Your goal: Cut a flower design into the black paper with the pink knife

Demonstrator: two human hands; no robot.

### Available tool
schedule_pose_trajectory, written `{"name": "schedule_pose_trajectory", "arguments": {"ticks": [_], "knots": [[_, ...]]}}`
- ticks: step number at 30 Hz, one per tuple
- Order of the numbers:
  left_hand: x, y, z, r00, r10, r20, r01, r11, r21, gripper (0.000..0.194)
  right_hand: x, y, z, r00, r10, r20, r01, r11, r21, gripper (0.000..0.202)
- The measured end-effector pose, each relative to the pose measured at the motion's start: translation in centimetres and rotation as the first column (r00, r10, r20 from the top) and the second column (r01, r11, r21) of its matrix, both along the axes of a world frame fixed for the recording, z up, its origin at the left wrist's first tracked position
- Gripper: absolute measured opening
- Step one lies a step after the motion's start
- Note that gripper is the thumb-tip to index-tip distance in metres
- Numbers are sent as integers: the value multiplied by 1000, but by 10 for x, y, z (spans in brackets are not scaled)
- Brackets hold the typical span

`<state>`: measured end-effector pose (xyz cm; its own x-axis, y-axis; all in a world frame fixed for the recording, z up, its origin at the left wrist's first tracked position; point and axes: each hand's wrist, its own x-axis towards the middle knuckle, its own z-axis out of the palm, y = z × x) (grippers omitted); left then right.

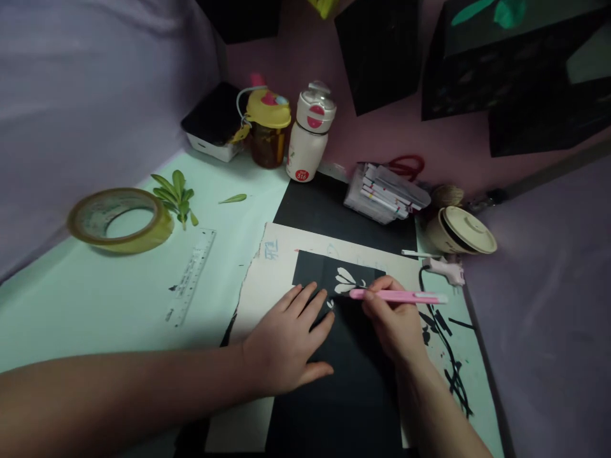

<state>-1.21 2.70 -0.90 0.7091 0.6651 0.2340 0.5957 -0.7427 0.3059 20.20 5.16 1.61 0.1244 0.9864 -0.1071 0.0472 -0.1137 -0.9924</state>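
Note:
A sheet of black paper [334, 407] lies on a larger off-white sheet [252, 292]. Near its top are white petal-shaped openings [344, 280] and a smaller white leaf shape. My left hand [291, 340] rests flat on the black paper, fingers spread, just left of these shapes. In my right hand [394, 318] is a slim pink craft knife [398, 296], held like a pen. Its tip points left, close beneath the petals; whether it touches the paper I cannot tell.
Left on the pale green tabletop are a tape roll [121, 219], a leafy sprig [176, 196] and a clear ruler [193, 277]. Behind stand a yellow-lidded cup [268, 130], a white bottle [310, 137] and a marker case [384, 191]. Black paper scraps [442, 323] and a cable lie right.

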Motion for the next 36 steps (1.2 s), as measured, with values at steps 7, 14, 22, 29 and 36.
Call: {"name": "schedule_pose_trajectory", "arguments": {"ticks": [7,14,22,29,36], "knots": [[0,3,3,1000,-1,3,1,1000,-8,65,8,-5,-9,963,107,247,-121,992,39,8],[-1,3,2,1000,0,8,0,1000,-11,63,8,-6,-7,900,93,426,-165,977,134,4],[0,3,1,1000,2,28,-2,1000,-5,63,12,-13,-17,870,222,439,-315,937,152,8],[-1,3,0,999,-3,36,3,1000,-1,62,12,-10,-17,843,246,479,-335,936,109,10],[0,3,0,1000,5,24,-5,1000,-8,64,10,-10,-15,825,265,499,-348,934,81,11]]}}
